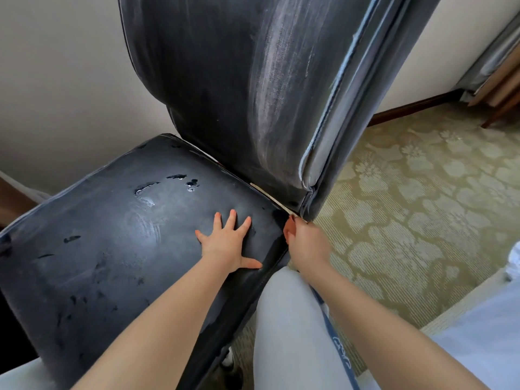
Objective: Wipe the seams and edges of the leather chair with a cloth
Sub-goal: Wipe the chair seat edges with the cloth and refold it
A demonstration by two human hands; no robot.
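The dark leather chair fills the view, its worn seat (112,235) in front of me and its streaked backrest (239,80) rising behind. My left hand (228,243) lies flat on the seat's right side, fingers spread. My right hand (302,242) is at the seat's rear right corner, where the seat edge meets the backrest seam (270,192). Its fingers curl down over that corner and what they hold is hidden. No cloth shows plainly.
My knee (287,319) in light grey fabric with a blue lettered stripe presses against the seat's right edge. Patterned carpet (408,206) spreads to the right. A cream wall (70,94) stands behind the chair. White fabric (484,327) lies at lower right, wooden furniture legs (498,108) at far right.
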